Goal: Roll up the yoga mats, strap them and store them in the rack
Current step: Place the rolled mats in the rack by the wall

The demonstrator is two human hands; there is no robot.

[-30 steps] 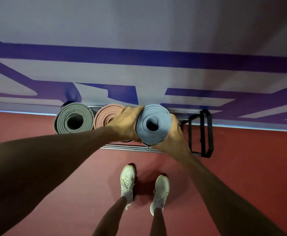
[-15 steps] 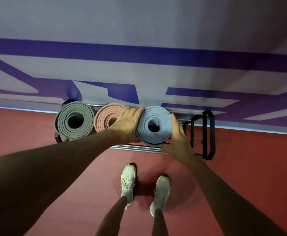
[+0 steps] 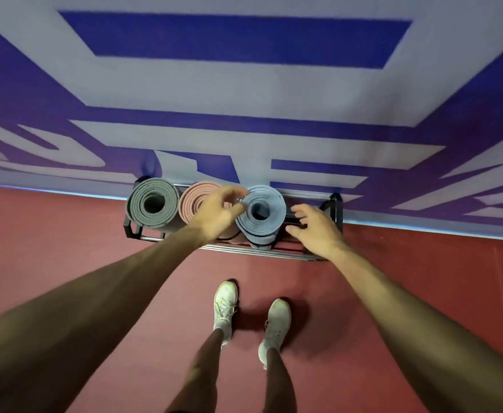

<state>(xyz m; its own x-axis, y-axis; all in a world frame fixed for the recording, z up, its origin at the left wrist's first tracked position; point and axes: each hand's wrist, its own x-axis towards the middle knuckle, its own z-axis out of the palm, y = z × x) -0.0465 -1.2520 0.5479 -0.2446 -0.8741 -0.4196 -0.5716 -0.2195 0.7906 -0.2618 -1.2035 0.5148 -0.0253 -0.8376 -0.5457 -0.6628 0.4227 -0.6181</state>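
Three rolled yoga mats stand side by side in a low black metal rack (image 3: 335,210) against the wall: a grey-green mat (image 3: 152,203) on the left, a pink mat (image 3: 196,199) in the middle, and a blue mat (image 3: 262,208) on the right with a dark strap around it. My left hand (image 3: 217,211) hovers over the pink mat with loosely curled fingers, its fingertips at the blue mat's left edge, holding nothing. My right hand (image 3: 314,229) is off the blue mat, to its right above the rack, fingers spread and relaxed.
The rack stands on a red floor (image 3: 423,287) against a white wall with blue painted shapes (image 3: 244,40). The rack's right section beyond the blue mat holds nothing. My two feet in white sneakers (image 3: 225,308) stand just in front of the rack.
Both hands have let go of the blue mat, which now stands in the rack. The right hand has moved away to the right; the left has lifted off its side.
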